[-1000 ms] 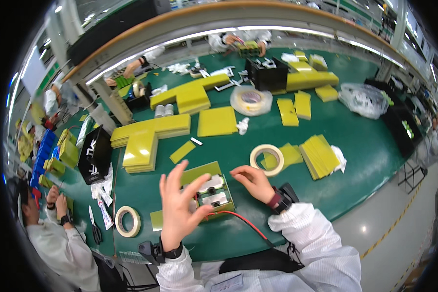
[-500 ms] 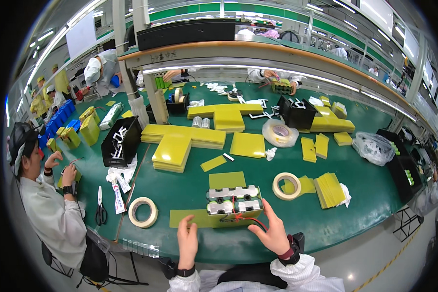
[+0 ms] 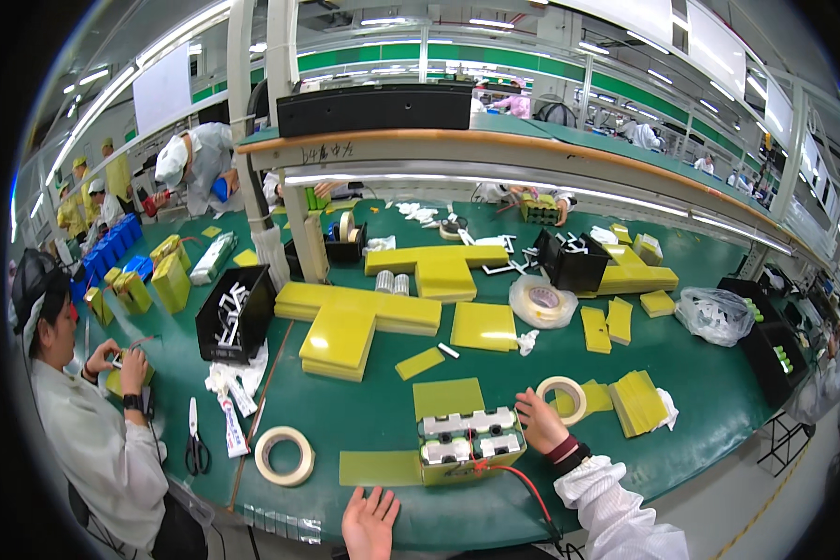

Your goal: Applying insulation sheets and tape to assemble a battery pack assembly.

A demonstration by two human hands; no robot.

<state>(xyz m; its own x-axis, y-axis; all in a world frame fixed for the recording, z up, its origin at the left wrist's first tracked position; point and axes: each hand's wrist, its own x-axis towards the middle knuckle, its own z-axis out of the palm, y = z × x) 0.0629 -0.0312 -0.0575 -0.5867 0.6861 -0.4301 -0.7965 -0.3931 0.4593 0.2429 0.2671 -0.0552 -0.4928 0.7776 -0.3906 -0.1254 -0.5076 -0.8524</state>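
Observation:
A battery pack of green-wrapped cells with metal strips on top stands on the table before me. A red and black cable runs from its front toward the table edge. Yellow-green insulating sheets lie around it: a long sheet on its left and another sheet behind. My left hand is open at the table's front edge, just below the long sheet, and holds nothing. Beside the pack's right side, my right hand is open with fingers extended, close to a masking tape roll.
A second tape roll, scissors and a white tube lie to the left. Stacks of yellow sheets and a black bin stand farther back. At the left, a co-worker handles another pack.
My view has shifted, so the table appears farther left and lower. My left hand has drawn back toward the table edge; my right hand has moved forward along the pack's right side.

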